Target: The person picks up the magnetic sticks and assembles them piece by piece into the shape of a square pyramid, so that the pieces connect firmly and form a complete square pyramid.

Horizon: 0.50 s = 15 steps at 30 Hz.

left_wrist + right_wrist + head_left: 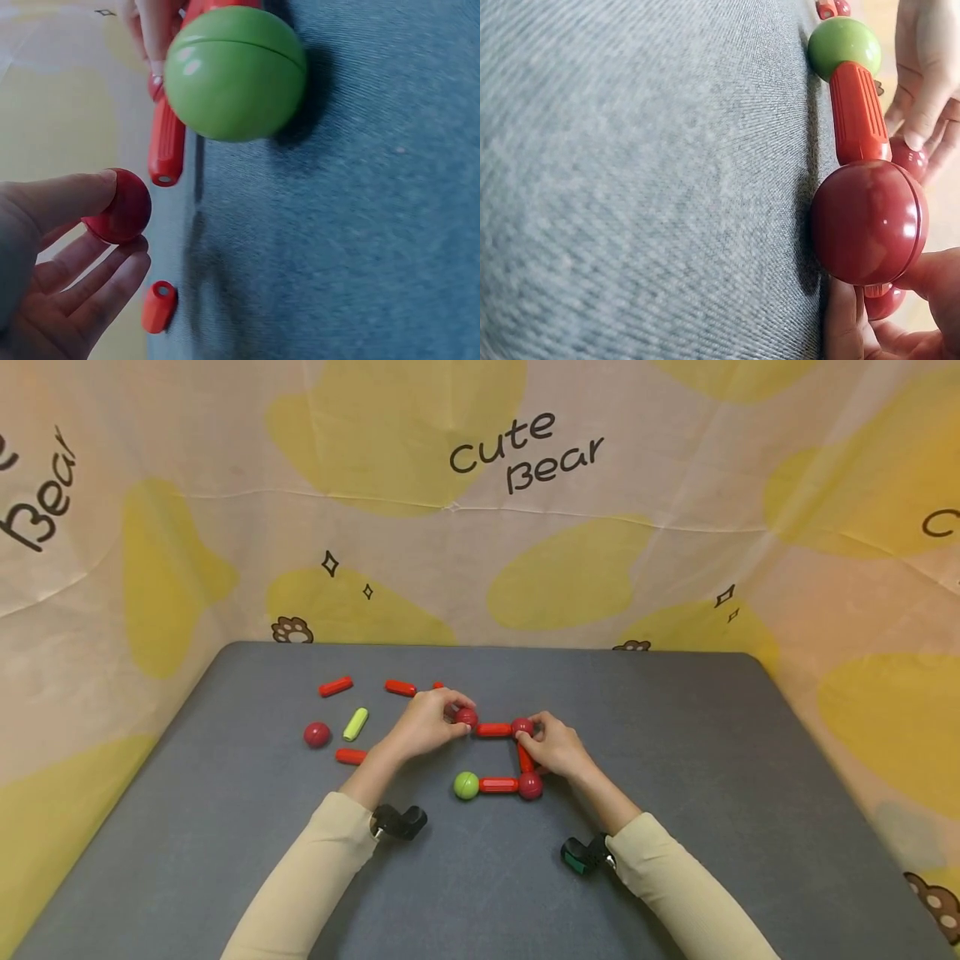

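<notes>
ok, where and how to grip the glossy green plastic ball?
Probably round its middle, from above and the left in the head view: the green ball is a sphere with its left side free, while its right meets a ribbed red plastic rod.

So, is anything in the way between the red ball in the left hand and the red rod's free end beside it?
Nothing visible is. The left hand holds the red ball; the left wrist view shows only an open gap before the red rod.

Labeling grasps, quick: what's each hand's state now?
Left hand: holding a red ball between thumb and fingers.
Right hand: pinching the far corner ball of the joined pieces.
</notes>
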Available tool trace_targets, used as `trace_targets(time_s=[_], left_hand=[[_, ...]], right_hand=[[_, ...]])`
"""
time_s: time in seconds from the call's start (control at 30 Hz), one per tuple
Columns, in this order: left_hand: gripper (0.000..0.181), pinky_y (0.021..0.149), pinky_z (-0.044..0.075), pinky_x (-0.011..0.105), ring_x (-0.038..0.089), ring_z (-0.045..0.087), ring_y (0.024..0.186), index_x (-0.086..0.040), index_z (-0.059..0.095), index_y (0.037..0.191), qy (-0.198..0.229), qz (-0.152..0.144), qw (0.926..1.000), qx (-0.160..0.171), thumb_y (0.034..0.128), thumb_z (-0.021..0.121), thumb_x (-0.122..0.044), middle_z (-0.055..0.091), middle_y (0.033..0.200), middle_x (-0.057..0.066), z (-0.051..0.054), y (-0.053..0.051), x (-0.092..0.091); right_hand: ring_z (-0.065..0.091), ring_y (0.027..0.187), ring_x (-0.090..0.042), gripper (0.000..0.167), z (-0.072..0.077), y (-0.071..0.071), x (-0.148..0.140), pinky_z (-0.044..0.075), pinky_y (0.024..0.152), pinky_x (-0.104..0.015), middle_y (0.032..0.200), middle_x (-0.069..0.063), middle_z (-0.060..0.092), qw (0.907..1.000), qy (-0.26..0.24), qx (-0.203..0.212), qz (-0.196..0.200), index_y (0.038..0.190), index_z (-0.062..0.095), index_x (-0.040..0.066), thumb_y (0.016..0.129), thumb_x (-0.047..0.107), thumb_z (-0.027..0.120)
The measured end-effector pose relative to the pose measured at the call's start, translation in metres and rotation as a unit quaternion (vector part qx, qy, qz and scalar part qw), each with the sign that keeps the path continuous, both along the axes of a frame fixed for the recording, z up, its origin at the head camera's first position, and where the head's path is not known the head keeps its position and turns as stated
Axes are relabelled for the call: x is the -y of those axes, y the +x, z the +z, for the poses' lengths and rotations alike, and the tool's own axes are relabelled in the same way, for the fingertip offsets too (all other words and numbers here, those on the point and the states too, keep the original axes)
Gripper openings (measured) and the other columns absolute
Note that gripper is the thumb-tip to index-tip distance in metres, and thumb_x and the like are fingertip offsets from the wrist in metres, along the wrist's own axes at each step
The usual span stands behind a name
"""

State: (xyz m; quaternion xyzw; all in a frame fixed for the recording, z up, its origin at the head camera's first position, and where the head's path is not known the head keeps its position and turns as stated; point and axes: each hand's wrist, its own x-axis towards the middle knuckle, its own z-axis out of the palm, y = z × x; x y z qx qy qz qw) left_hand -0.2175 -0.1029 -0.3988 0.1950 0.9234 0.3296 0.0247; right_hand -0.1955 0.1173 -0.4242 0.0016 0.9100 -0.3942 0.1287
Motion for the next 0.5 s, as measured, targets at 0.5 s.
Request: trace_targets(time_s=[0.5], left_hand=[[0.026,0.071,0.049,0.03,0.011,0.065,0.079,-0.011,0.068,0.1,0.011,0.022,0.9983,0.052,0.0752,0.074,-0.015,0.07,0.086,0.001,-0.013,0.004,0.003]], right_hand=[[0.058,0.047,-0.011,0.04,0.0,0.0,0.0,0.049,0.046,-0.028,0.08,-0.009,0.062,0.9999,-0.005,-0.009,0.004,0.118,0.051,0.0,0.088,0.025,0.061]])
